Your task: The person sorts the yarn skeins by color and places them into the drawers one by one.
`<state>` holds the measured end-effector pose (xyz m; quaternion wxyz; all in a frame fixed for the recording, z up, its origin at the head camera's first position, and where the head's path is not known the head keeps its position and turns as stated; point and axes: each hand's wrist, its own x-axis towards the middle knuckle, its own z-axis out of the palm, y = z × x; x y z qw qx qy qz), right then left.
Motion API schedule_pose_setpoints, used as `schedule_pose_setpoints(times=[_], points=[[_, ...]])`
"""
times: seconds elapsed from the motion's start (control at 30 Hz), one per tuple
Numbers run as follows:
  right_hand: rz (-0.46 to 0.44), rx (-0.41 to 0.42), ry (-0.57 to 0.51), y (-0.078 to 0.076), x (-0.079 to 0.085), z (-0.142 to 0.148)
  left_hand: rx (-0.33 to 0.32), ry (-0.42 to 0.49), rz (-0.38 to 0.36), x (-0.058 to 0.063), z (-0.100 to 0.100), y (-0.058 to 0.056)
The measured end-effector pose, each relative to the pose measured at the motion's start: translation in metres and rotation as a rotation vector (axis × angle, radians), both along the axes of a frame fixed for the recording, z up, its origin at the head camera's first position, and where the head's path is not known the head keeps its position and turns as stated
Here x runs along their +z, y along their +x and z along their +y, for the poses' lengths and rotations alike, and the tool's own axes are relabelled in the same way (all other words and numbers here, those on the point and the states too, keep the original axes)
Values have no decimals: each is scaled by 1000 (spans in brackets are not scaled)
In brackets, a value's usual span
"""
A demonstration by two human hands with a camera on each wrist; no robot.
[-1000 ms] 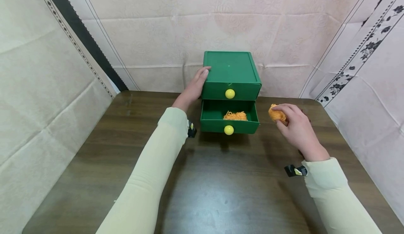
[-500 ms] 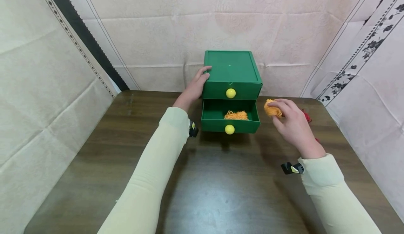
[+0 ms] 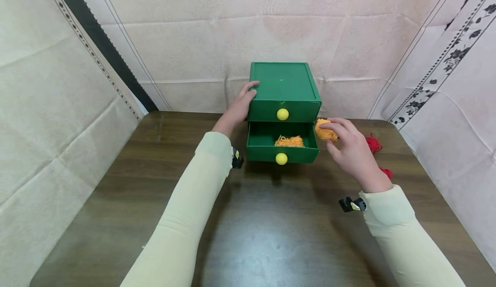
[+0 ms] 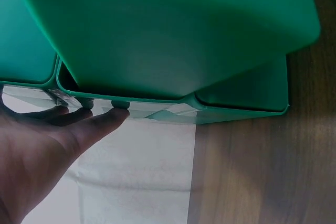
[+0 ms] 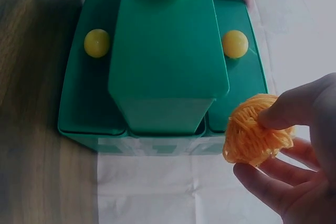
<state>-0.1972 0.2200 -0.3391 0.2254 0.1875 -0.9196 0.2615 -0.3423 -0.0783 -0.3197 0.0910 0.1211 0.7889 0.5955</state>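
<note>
A green drawer cabinet (image 3: pixel 284 82) with yellow knobs stands at the table's back. Its middle drawer (image 3: pixel 255 154) is pulled out, and an orange bundle of yarn (image 3: pixel 289 141) lies inside. My left hand (image 3: pixel 237 108) rests against the cabinet's left side, fingertips at the top edge; the left wrist view shows the fingers extended along the side wall. My right hand (image 3: pixel 354 155) pinches an orange ball of yarn (image 5: pixel 254 132) between thumb and fingers, just right of the pulled-out drawer. In the right wrist view the shut drawers (image 5: pixel 92 93) flank the pulled-out one.
Red yarn balls (image 3: pixel 373 143) lie on the wooden table (image 3: pixel 162 183) to the right, partly hidden behind my right hand and wrist. Pale patterned cloth (image 3: pixel 193 50) hangs behind the table and at both sides.
My right hand has moved left with the orange ball of yarn, closer to the pulled-out drawer, uncovering the red yarn. The left hand has stayed at the cabinet's side.
</note>
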Motion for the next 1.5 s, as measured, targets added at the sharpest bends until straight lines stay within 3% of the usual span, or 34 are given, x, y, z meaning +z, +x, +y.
schedule_pose_setpoints(times=[0.37, 0.77, 1.0, 1.5], points=[[56, 60, 2, -3, -1, -11, 20, -30, 1, 3, 2, 2], [75, 119, 2, -4, -2, -28, 54, 19, -27, -2, 6, 2], [69, 140, 0, -6, -1, -36, 66, 9, -56, -1, 5, 3], [23, 179, 19, -8, -2, -48, 58, 19, -31, 0, 6, 3]])
